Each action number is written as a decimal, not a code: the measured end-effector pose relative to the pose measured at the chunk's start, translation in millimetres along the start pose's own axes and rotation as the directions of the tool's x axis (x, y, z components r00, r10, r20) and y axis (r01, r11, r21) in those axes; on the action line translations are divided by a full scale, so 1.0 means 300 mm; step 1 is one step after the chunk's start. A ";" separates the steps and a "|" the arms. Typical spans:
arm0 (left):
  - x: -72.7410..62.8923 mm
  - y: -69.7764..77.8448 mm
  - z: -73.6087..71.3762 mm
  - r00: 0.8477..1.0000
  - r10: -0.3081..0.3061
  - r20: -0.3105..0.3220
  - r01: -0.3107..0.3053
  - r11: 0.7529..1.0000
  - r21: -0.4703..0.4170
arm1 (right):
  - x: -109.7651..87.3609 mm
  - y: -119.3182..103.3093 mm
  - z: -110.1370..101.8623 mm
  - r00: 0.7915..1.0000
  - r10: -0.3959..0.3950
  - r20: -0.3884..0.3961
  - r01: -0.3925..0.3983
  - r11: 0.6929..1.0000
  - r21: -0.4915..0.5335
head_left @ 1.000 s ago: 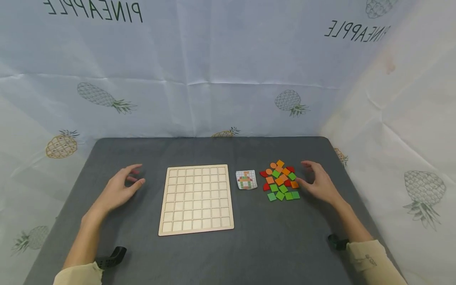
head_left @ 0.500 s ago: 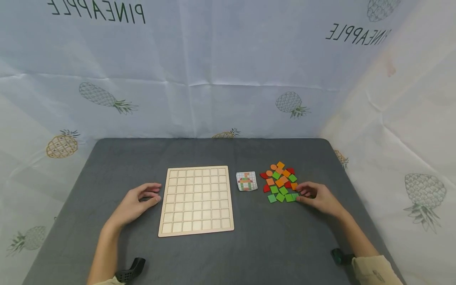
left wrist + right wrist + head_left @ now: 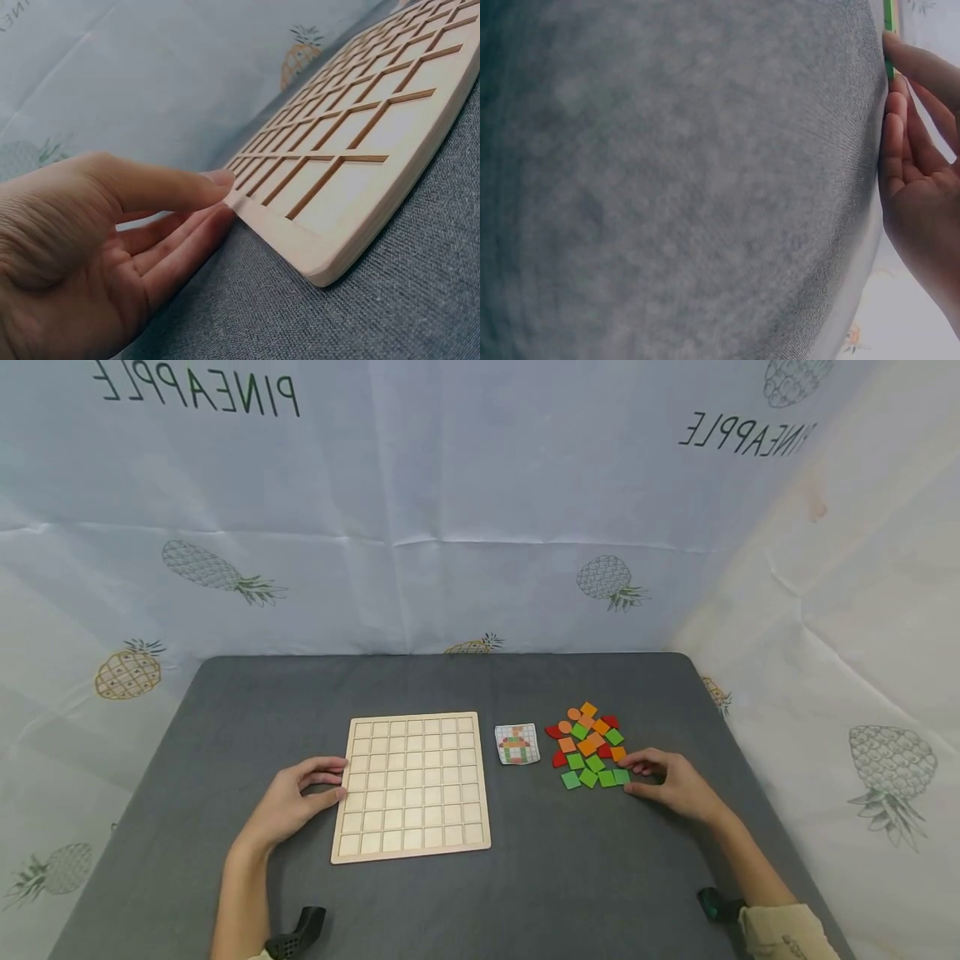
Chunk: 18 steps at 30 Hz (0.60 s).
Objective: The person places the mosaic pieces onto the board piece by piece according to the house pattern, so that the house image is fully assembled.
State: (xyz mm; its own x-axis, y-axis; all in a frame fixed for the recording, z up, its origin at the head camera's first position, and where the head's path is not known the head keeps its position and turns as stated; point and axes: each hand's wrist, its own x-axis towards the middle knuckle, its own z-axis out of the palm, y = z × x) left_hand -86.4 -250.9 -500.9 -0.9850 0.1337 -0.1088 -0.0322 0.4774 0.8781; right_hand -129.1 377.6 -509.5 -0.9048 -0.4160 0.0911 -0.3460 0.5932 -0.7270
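A pale wooden grid board (image 3: 412, 785) lies flat on the table. At its left edge is my left hand (image 3: 296, 797); in the left wrist view the thumb (image 3: 219, 180) touches the side of the board, the other fingers lying just below. My right hand (image 3: 670, 783) rests at the right side of a loose group of flat tiles: green squares (image 3: 595, 763), orange squares and circles, and red rounded pieces (image 3: 559, 759). Its fingertips meet the nearest orange and green tiles. In the right wrist view the thumb overlaps a green tile (image 3: 889, 19) seen edge-on.
A small paper card (image 3: 517, 744) printed with a coloured grid picture lies between board and tiles. Dark grey cloth covers the table (image 3: 420, 910). Behind and beside it hangs a white curtain (image 3: 480, 485) with pineapple prints.
My left hand has moved right and down to the board's left edge. My right hand has moved slightly down and in against the tiles' right side. Board and card look unmoved.
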 end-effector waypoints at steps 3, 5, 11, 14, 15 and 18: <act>-0.001 0.000 0.003 1.000 -0.008 -0.002 0.008 1.000 0.007 | -0.001 -0.002 0.002 1.000 0.007 -0.007 -0.007 1.000 -0.014; -0.002 -0.004 0.005 1.000 -0.012 0.004 0.012 1.000 0.006 | -0.002 -0.006 0.001 1.000 0.001 -0.006 -0.001 0.999 -0.034; -0.005 -0.013 0.003 0.999 -0.012 0.043 0.014 0.998 -0.054 | -0.001 -0.017 0.000 1.000 0.000 -0.017 -0.001 0.998 -0.068; -0.006 -0.014 -0.001 0.998 -0.007 0.056 0.011 0.997 -0.075 | -0.002 -0.026 -0.001 1.000 0.008 -0.017 -0.009 0.998 -0.063; -0.007 -0.014 -0.002 0.998 -0.006 0.059 0.011 0.997 -0.077 | -0.003 -0.028 -0.001 1.000 0.007 -0.016 -0.008 0.998 -0.060; -0.006 -0.010 -0.005 0.998 -0.005 0.060 0.009 0.997 -0.073 | -0.004 -0.031 -0.005 1.000 0.007 -0.019 -0.008 0.999 -0.046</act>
State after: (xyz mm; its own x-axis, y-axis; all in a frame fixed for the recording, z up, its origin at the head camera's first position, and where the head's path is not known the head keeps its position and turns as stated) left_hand -84.9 -253.8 -502.8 -0.9729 0.1834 -0.1405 -0.0531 0.4143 0.9086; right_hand -125.0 373.5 -501.9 -0.9119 -0.3985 0.0986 -0.3495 0.6276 -0.6957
